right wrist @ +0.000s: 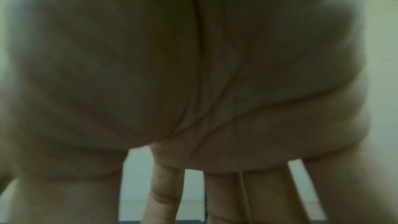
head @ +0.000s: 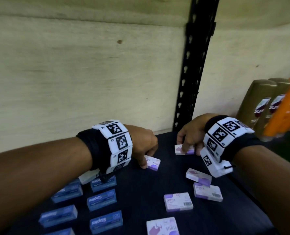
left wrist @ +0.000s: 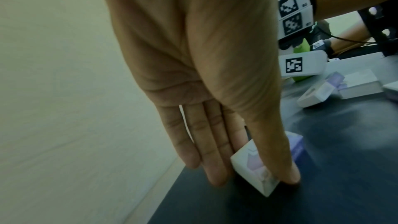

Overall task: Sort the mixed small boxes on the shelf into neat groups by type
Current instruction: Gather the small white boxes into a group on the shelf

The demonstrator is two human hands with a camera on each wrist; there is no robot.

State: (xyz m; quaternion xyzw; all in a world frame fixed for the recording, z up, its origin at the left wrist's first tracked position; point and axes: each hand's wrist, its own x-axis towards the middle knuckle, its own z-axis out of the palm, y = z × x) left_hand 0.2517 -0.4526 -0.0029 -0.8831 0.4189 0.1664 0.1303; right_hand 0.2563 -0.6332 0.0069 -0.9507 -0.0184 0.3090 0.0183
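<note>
On the dark shelf (head: 141, 192), blue staples boxes (head: 101, 200) lie in rows at the lower left. White-and-purple staples boxes (head: 178, 201) lie loosely on the right, one of them tilted (head: 198, 176). My left hand (head: 146, 160) pinches a white-and-purple box (head: 153, 164) mid-shelf; the left wrist view shows that box (left wrist: 252, 168) held between thumb and fingers, one edge on the shelf. My right hand (head: 188, 146) grips another white-and-purple box (head: 179, 150) near the back, fingers on its far side and thumb at its near end. In the right wrist view only the palm and fingers (right wrist: 269, 197) show.
A black slotted upright post (head: 191, 73) stands behind the right hand against the pale plywood back wall (head: 73, 73). Gold-brown shampoo bottles (head: 259, 106) and an orange bottle (head: 286, 107) stand at the right. Bare shelf lies between the blue and the purple groups.
</note>
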